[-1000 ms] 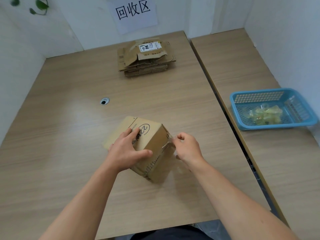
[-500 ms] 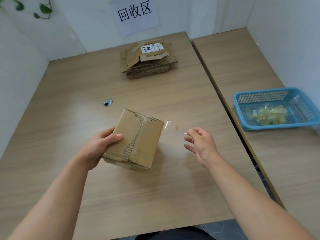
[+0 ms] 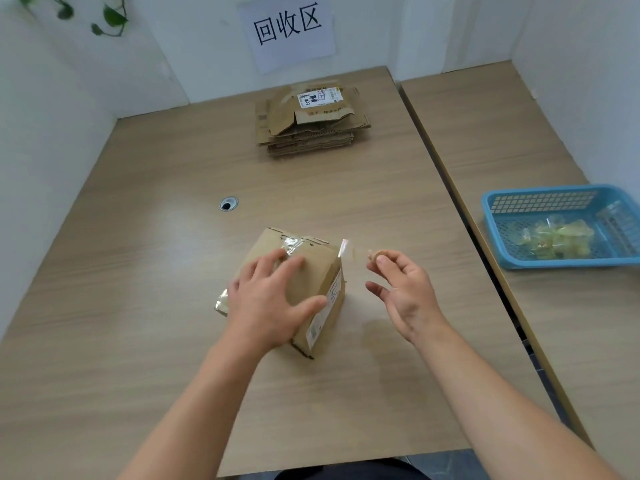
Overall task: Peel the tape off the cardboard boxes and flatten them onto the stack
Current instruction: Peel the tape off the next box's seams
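Here the cardboard box point(image 3: 304, 271) sits on the tabletop point(image 3: 138, 271), a little in from the near edge, with bare wood open on every side of it. The left hand point(image 3: 273, 299) lies flat on top of the box, fingers spread, pressing it down. The right hand point(image 3: 401, 289) is just beside the box's right edge, apart from it, thumb and forefinger pinching the end of a clear tape strip point(image 3: 349, 249) that runs back to the box's upper right corner; its other fingers hang loosely curled. More clear tape crosses the box's far top edge and wrinkles at its left side. The stack of flattened boxes point(image 3: 311, 121) lies well apart, close to the far edge below a paper sign point(image 3: 287, 29). A blue basket point(image 3: 540, 199) holding crumpled tape stands on the neighbouring tabletop to the right, beyond the seam
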